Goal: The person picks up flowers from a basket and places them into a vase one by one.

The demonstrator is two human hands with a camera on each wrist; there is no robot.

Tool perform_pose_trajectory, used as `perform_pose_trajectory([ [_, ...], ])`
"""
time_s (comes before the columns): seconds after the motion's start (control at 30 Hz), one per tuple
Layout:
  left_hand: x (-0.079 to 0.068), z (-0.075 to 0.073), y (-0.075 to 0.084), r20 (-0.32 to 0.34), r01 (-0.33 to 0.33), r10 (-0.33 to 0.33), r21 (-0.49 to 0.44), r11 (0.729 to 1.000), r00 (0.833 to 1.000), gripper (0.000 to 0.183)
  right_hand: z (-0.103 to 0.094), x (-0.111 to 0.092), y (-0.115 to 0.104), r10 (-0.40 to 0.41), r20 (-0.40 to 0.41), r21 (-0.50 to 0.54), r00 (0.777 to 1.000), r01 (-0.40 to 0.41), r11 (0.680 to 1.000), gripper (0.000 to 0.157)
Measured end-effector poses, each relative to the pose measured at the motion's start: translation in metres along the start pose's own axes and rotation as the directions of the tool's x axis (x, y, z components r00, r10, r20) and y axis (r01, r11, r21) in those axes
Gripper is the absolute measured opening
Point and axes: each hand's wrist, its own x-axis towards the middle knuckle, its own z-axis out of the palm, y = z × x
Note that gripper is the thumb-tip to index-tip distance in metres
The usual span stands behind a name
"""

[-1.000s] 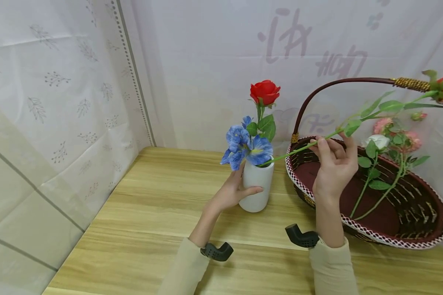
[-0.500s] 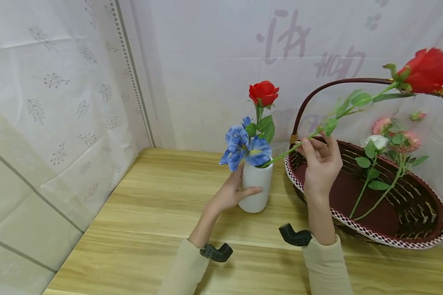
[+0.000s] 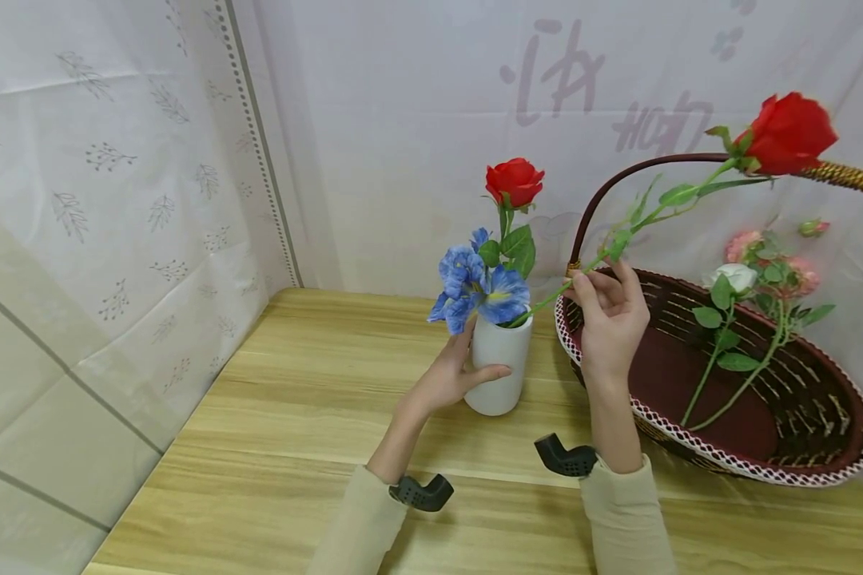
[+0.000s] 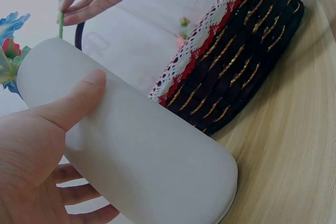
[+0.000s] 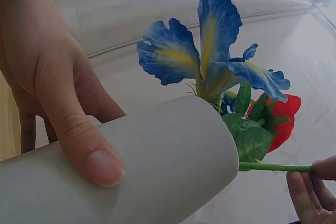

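Observation:
A white vase point(image 3: 499, 371) stands upright on the wooden table, and my left hand point(image 3: 442, 379) grips it from the left, thumb across the front. Out of its mouth rise a blue iris point(image 3: 478, 283) and a red rose point(image 3: 515, 182). My right hand point(image 3: 614, 327) pinches the green stem of a second red rose point(image 3: 789, 134) between thumb and fingers. That stem slants up to the right, its lower end inside the vase mouth and hidden there. In the right wrist view the pinched stem point(image 5: 275, 167) comes out at the vase rim.
A dark woven basket point(image 3: 697, 447) with white lace trim and an arched handle point(image 3: 636, 165) stands at the right, close to my right hand. It holds a white rose point(image 3: 735, 277) and pink flowers point(image 3: 801, 275). Patterned cloth hangs behind and on the left.
My right hand has moved left toward the vase with the second rose. Its stem tilts steeper and its bloom has shifted left. The left hand and vase stay in place.

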Motion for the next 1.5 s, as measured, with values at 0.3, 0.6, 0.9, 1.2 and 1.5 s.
perform_pose_trajectory([
  [0.3,0.000,0.000,0.001,-0.002,-0.005,0.005,0.004,1.000,1.000,0.087,-0.001,0.000,0.004,0.002,0.019,-0.062,1.000,-0.001,0.998,0.038],
  [0.6,-0.002,-0.003,0.015,0.008,-0.023,0.023,-0.017,1.000,1.000,0.087,-0.001,0.000,0.011,0.014,0.052,-0.068,0.999,-0.011,0.998,0.038],
  [0.9,-0.006,-0.009,0.033,0.023,-0.047,0.047,-0.036,0.998,0.999,0.083,0.004,-0.003,0.013,0.077,0.130,-0.141,0.989,-0.058,0.988,0.039],
  [1.2,-0.005,-0.009,0.033,0.025,-0.042,0.043,-0.042,0.998,0.999,0.083,0.011,-0.006,0.004,0.087,0.154,-0.179,0.984,-0.058,0.982,0.038],
  [1.5,-0.005,-0.008,0.033,-0.003,-0.076,0.076,-0.046,0.996,0.997,0.095,0.015,-0.010,0.007,0.127,0.179,-0.282,0.976,-0.072,0.957,0.038],
])
